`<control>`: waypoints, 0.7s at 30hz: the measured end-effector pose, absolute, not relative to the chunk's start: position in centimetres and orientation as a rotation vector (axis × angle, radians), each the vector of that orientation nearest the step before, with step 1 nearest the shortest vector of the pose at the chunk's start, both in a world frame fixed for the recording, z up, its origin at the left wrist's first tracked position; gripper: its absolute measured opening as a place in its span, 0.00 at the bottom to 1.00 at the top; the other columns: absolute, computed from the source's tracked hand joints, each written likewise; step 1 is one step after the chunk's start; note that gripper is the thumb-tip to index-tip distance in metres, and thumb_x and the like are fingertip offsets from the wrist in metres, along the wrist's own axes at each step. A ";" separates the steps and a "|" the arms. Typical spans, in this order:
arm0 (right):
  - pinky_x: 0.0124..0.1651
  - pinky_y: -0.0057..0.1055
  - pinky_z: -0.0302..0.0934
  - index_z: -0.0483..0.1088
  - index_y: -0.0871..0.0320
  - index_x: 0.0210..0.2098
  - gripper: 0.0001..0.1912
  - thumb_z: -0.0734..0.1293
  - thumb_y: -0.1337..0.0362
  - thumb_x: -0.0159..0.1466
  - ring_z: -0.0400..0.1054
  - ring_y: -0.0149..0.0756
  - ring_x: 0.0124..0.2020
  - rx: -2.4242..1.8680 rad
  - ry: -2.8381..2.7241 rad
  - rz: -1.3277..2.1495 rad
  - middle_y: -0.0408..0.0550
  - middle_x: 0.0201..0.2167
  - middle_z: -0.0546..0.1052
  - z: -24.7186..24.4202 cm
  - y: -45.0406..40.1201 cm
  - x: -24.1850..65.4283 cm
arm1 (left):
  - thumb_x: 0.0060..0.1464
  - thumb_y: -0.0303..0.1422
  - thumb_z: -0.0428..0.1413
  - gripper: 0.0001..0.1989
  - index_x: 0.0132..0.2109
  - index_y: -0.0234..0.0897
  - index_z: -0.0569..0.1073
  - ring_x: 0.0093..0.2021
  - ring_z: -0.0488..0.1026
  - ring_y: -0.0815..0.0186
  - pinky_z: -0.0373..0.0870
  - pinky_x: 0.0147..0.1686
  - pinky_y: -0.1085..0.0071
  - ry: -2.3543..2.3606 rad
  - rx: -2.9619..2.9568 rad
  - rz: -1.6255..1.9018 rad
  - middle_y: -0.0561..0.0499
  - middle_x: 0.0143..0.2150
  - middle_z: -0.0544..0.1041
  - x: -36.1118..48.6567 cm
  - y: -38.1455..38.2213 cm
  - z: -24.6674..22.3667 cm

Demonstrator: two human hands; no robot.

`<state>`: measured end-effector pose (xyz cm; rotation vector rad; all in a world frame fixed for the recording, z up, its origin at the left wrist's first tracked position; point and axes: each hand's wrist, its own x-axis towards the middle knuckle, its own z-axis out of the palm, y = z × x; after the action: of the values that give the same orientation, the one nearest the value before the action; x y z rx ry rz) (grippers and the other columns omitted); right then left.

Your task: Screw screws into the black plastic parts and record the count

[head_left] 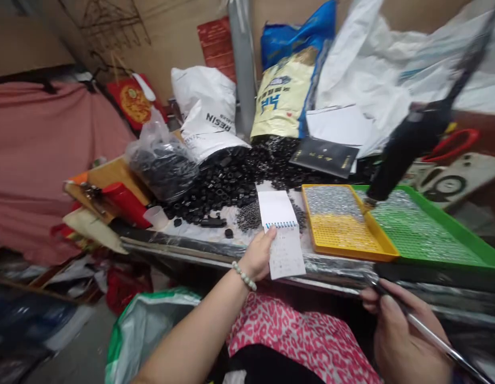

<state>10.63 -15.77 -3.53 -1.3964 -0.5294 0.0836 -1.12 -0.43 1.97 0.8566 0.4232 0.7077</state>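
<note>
My left hand (258, 255), with a beaded bracelet at the wrist, grips a small spiral notepad (286, 250) by its left side, thumb near the blue binding. The notepad lies open with its upper page flipped back; faint writing shows on the lower page, too blurred to read. At the lower right, my right hand (407, 325) is closed around a silver and black pen (431, 336), its tip toward the table edge. The pen is apart from the paper. Behind the notepad is a pile of small metal screws (249, 216).
Black plastic parts (223, 186) spill from a white resin sack (209, 117) and a yellow-blue sack (285, 101). A yellow tray (351, 255) and green tray (483, 256) hold rows of metal pieces. A black electric screwdriver (407, 144) hangs above them. A red cylinder (125, 202) lies left.
</note>
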 end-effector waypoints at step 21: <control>0.36 0.27 0.65 0.67 0.59 0.38 0.08 0.60 0.64 0.61 0.70 0.32 0.33 -1.483 -1.364 -0.142 0.46 0.31 0.75 -5.3 -7.8 7.1 | 0.47 0.20 0.45 0.27 0.55 0.36 0.64 0.50 0.66 0.59 0.60 0.53 0.63 0.663 1.767 0.756 0.43 0.50 0.68 -5.1 1.3 -1.7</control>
<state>7.08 -7.75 -5.26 -1.4829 -1.3644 -0.1415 -5.09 1.31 -1.71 1.7668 0.6625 0.7561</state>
